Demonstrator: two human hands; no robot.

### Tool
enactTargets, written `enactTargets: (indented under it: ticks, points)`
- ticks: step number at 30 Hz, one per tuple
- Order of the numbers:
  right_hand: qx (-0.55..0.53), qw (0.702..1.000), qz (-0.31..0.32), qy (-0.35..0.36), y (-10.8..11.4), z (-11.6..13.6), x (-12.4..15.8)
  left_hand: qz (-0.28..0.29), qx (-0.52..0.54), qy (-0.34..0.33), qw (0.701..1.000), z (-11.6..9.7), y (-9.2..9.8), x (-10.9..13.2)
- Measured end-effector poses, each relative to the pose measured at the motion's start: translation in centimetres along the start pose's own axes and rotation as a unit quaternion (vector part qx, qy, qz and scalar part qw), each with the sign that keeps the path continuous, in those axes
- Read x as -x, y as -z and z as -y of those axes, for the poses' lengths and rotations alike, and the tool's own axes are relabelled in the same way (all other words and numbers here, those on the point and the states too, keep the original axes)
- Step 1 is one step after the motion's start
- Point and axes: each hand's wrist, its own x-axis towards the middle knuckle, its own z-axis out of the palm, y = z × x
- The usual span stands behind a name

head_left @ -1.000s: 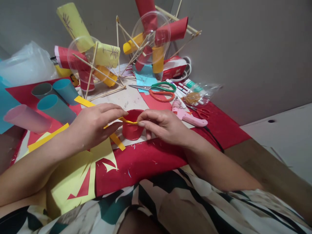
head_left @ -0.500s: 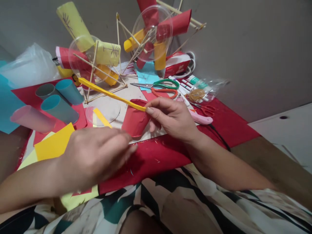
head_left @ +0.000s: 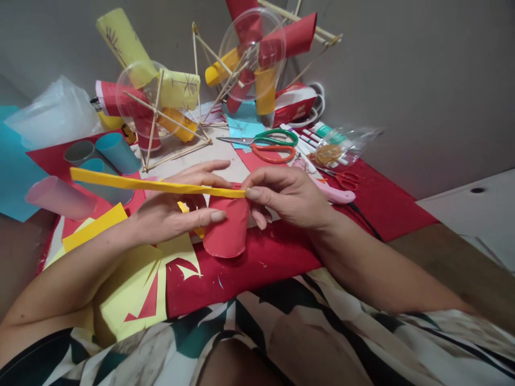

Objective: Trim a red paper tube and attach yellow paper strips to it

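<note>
My right hand [head_left: 287, 198] pinches one end of a long yellow paper strip [head_left: 156, 186] between thumb and fingertips. That end lies at the upper edge of a red paper-covered cup [head_left: 227, 230], while the free end points left across my left wrist. My left hand [head_left: 181, 201] is on the cup's left side. Its thumb presses the front and its fingers reach behind, partly hidden by the strip. A shorter yellow paper piece [head_left: 197, 228] shows beneath the left palm.
Two stick-framed wheels with paper tubes, a left one [head_left: 145, 102] and a right one [head_left: 253, 56], stand behind. Scissors [head_left: 257, 142] lie beyond my hands. Blue and pink tubes [head_left: 60, 195] sit left. Cut yellow paper [head_left: 129, 289] lies near my lap, markers [head_left: 309, 139] at right.
My left hand has moved up and away from me to the red cup, which has come closer to me. The strip's free end has swung left and lower.
</note>
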Motion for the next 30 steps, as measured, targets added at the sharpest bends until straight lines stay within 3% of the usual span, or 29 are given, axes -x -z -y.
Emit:
enactTargets:
  ticks: [2,6,11,17,23,30]
  points:
    - [-0.005,1.0,0.012,-0.009,-0.2,-0.1,0.0,0.028,0.028,0.04,0.998,-0.3,0.2,-0.1]
    - [-0.007,1.0,0.018,-0.015,-0.5,-0.3,0.0,0.028,0.13,0.105,0.986,-0.3,0.1,-0.2]
    - [-0.023,1.0,-0.018,-0.009,-0.9,-0.5,-0.1,0.02,0.223,0.111,0.968,-0.3,-0.2,-0.4]
    - [-0.033,0.998,-0.046,0.017,-1.2,-0.6,-0.1,-0.042,0.192,0.124,0.973,-0.5,-1.0,-0.2]
    - [-0.04,0.998,-0.046,-0.002,-0.9,-0.6,-0.4,-0.124,0.142,0.139,0.972,-0.3,-1.9,0.1]
    - [-0.026,0.998,-0.028,-0.039,-0.4,-0.4,-0.4,-0.079,0.071,0.109,0.988,-0.2,-1.4,-0.1]
